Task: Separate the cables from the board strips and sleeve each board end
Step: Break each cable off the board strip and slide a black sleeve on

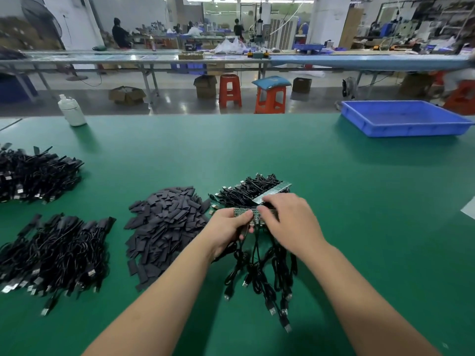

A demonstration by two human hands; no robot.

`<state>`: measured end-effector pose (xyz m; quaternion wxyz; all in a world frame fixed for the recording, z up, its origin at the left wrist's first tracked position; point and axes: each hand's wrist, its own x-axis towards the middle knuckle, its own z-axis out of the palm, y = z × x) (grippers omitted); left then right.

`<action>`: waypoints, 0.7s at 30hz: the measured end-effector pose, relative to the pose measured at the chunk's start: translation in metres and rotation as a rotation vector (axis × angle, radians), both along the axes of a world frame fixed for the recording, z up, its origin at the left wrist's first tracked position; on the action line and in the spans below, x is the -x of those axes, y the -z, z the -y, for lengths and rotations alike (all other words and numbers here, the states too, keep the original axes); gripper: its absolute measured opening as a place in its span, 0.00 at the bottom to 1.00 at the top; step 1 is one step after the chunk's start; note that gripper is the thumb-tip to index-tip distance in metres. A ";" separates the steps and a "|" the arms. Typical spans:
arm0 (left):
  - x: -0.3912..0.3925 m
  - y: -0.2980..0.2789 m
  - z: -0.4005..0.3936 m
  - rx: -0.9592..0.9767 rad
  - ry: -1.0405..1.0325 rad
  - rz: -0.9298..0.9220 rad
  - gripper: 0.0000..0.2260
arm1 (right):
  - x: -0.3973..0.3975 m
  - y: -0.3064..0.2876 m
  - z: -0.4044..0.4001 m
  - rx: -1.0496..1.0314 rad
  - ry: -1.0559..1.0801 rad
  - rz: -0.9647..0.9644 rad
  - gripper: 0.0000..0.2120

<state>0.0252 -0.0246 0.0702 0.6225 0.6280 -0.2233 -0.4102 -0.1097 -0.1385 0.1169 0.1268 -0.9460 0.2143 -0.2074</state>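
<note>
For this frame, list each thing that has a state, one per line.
Left hand: grips the board strip's left end.
Right hand: fingers curled over the strip.
Board strip: held up, cables still attached.
Cables: hanging from the strip onto the table.
Sleeves: loose pile, untouched.
Second strip: lying on its cables.
Blue tray: nothing visible inside.
White bottle: upright.

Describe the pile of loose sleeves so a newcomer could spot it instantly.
On the green table, look just left of the person's left hand. The sleeve pile is there: flat, matte, dark rectangular pieces, without the wires and metal plugs of the cable heaps further left.
</note>
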 end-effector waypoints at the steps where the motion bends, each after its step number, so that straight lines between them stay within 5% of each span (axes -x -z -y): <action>1: 0.004 0.000 0.003 0.001 0.007 0.010 0.10 | -0.009 -0.007 0.001 -0.033 -0.020 -0.103 0.16; 5: 0.015 0.004 0.011 -0.016 -0.020 0.012 0.07 | -0.032 -0.013 0.010 -0.156 -0.004 -0.335 0.08; 21: 0.024 0.010 0.030 -0.308 -0.275 0.459 0.11 | -0.053 0.018 0.023 -0.180 0.059 -0.218 0.11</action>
